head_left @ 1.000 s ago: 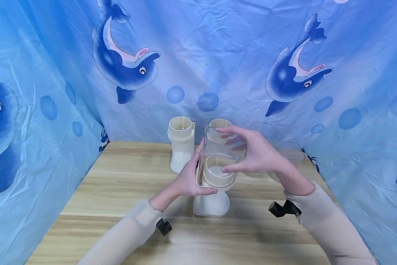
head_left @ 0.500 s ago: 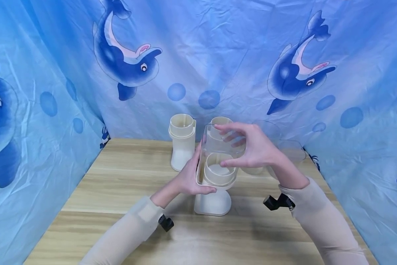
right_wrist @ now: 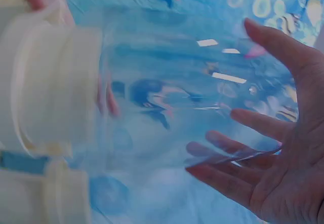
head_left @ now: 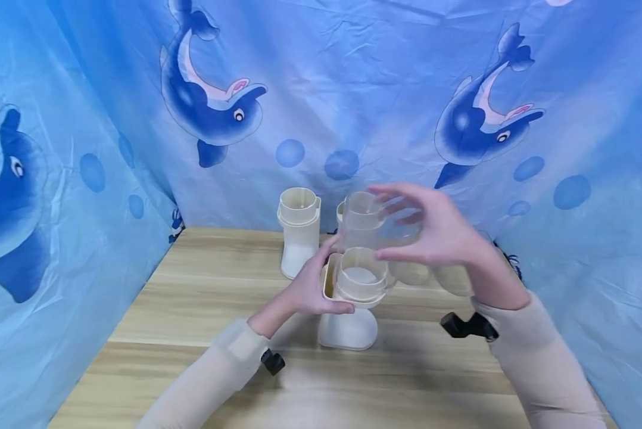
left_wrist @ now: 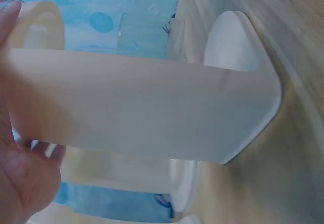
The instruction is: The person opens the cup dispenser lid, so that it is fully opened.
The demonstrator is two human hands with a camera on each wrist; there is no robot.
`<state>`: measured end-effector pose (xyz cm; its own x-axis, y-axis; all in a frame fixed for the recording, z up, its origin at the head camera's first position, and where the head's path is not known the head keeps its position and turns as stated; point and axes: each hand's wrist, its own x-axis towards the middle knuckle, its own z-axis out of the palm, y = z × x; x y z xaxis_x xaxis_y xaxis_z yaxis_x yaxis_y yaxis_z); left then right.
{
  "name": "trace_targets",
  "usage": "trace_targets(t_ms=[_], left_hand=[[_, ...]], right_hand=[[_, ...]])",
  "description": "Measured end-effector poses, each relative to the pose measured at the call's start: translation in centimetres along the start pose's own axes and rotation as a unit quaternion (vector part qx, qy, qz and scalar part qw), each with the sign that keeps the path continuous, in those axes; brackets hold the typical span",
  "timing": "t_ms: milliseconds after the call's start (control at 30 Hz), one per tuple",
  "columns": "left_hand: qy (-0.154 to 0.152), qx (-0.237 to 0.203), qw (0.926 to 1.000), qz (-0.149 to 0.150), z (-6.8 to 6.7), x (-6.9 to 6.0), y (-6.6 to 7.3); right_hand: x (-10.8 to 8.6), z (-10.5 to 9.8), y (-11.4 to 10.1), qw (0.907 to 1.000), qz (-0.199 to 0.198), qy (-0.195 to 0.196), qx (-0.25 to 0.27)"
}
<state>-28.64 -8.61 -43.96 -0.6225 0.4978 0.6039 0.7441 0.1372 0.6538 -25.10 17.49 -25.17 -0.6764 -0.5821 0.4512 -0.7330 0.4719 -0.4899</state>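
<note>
My left hand grips the upper part of a cream plastic stand with a round collar on top and a flat foot on the table. In the left wrist view its smooth back spans the picture. My right hand holds a clear plastic container, thumb on one side and fingers on the other. The container is blurred in the head view, just above the stand's collar. In the right wrist view its near end lies close to the collar; I cannot tell if they touch.
A similar cream stand stands upright at the back left. Another is mostly hidden behind the clear container. Clear round containers stand at the back right. A blue dolphin-print curtain surrounds the wooden table.
My right hand has raised the clear container off the collar, moving up and slightly right. My left hand keeps its grip on the stand.
</note>
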Motion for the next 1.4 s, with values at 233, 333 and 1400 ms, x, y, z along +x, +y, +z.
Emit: trace_targets(t_ms=[233,333,1400], left_hand=[[0.047,0.118,0.9918,0.017,-0.4,1.4,4.1],[0.045,0.150,0.9875,0.017,0.1,2.1,5.9],[-0.173,0.205,0.9627,-0.031,-3.3,3.2,8.7]], right_hand=[[-2.9,-5.0,0.6,0.9900,0.040,0.134,-0.023],[-4.3,-6.4,1.4,0.9826,0.070,0.169,-0.032],[-9.4,-12.5,7.1,0.9013,0.348,-0.034,-0.255]])
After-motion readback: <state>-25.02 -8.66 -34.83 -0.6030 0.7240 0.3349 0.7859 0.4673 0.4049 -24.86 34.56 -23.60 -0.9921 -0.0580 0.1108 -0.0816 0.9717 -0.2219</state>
